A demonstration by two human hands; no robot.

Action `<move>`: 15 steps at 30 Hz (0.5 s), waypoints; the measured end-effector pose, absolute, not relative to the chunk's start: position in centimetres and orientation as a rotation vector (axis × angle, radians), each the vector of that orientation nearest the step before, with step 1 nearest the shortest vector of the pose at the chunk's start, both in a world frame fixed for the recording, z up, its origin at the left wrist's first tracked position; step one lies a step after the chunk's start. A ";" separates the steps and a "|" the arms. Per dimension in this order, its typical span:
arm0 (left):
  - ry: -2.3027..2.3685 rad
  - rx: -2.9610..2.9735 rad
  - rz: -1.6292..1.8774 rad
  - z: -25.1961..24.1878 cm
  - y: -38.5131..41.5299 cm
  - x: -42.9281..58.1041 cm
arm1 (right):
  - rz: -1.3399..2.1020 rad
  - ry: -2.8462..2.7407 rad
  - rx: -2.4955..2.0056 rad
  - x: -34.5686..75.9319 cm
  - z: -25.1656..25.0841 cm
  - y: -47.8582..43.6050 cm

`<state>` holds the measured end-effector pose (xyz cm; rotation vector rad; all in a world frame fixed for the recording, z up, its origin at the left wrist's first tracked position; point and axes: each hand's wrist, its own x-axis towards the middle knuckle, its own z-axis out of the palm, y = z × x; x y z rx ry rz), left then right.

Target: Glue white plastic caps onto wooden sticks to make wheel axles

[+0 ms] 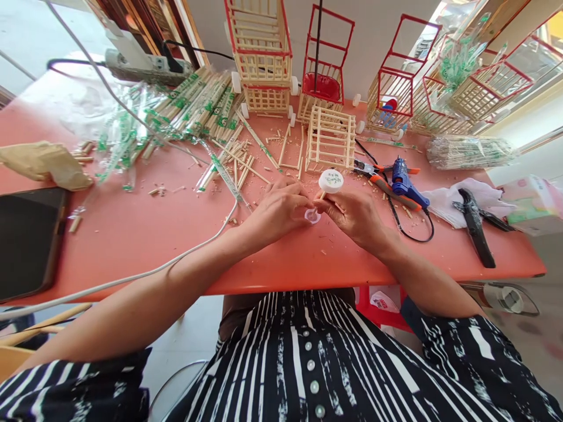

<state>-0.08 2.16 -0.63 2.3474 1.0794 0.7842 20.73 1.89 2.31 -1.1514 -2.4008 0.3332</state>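
Both hands are close together above the front middle of the table. My right hand (352, 214) pinches a short wooden stick (322, 195) with a white bottle cap (331, 181) at its upper end; green print marks the cap's face. My left hand (284, 214) has its fingers closed around a second, translucent white cap (312, 217), hollow side showing, at the stick's lower end. Whether the stick touches the inside of that cap is hidden by the fingers. Just beyond the hands stands a small crate-like frame of wooden sticks (331, 140).
Wrapped chopsticks (202, 102) and loose stick pieces (241, 167) lie at the back left. Red-rimmed stick carts (264, 58) line the back. A blue glue gun (405, 181), pliers (387, 184) and a black clamp (475, 225) lie right. A white cable (189, 252) crosses the left side.
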 end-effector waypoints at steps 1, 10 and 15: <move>1.074 2.344 0.772 -0.6 2.1 -0.1 | 0.339 -2.400 -1.138 20.8 2.3 1.9; 1.099 2.335 0.780 -1.2 2.4 0.3 | 0.357 -2.397 -1.138 20.8 2.5 2.0; 1.093 2.322 0.779 -1.4 2.5 0.3 | 0.372 -2.381 -1.161 20.7 2.4 1.9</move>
